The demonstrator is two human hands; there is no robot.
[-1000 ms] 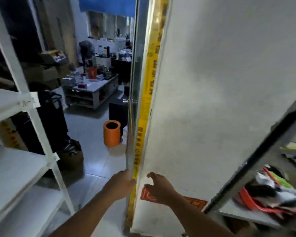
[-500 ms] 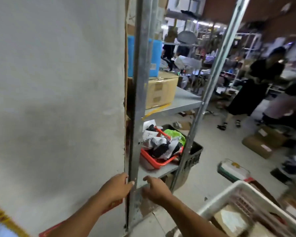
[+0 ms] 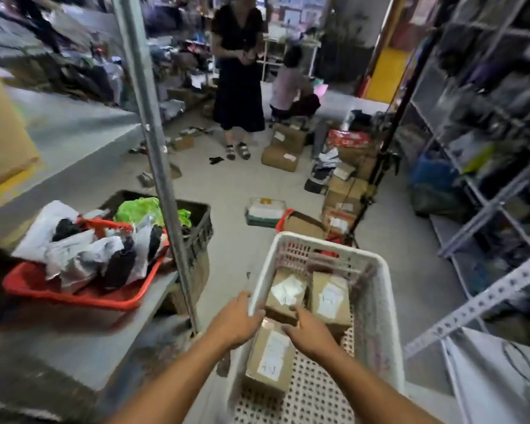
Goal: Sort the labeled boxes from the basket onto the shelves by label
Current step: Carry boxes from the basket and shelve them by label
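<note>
A white plastic basket point(image 3: 377, 301) stands on the floor right below me. Three brown cardboard boxes with white labels lie in it: one at the far left point(image 3: 286, 293), one at the far right point(image 3: 331, 299), one nearest me point(image 3: 271, 359). My left hand point(image 3: 234, 321) hovers over the basket's left rim, fingers loosely bent, holding nothing. My right hand point(image 3: 308, 330) reaches over the boxes, fingers spread above the near box and touching the far-left one. Neither hand grips a box.
A grey metal shelf point(image 3: 83, 341) at my left carries a red tray point(image 3: 74, 293) of bagged goods and a black crate point(image 3: 201, 228); its upright post point(image 3: 159, 166) stands beside the basket. Boxes litter the floor ahead. Two people point(image 3: 239, 71) are beyond. More shelving point(image 3: 487, 166) runs along the right.
My view has swung right from the wall and shelf post down to the basket. Both hands have moved from the post to above the boxes in the basket.
</note>
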